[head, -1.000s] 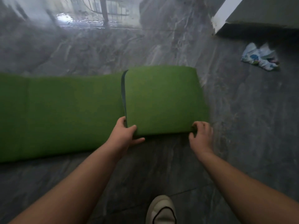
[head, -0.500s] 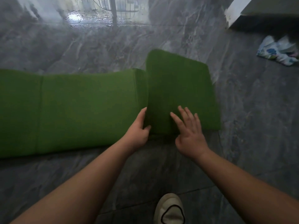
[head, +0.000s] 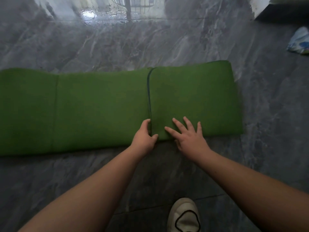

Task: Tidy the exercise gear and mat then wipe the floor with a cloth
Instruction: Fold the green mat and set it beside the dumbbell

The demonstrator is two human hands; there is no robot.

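A green exercise mat (head: 93,108) lies across the grey marble floor, its right end folded over into a thick stack (head: 197,96). My left hand (head: 144,137) grips the near corner of the stack's folded edge, thumb on top and fingers curled under. Flat on the stack just to the right rests my right hand (head: 189,138), fingers spread, holding nothing. A crumpled white and blue cloth (head: 299,42) lies on the floor at the far right edge.
A white shoe (head: 184,215) stands on the floor below my arms. A dark piece of furniture with a white edge (head: 274,7) sits at the top right corner. A metal rack's base (head: 128,9) shows at the top middle.
The raised folded section has come down flat onto the mat. My right hand left the stack's right corner and now presses flat near its left edge. The left hand keeps its grip.
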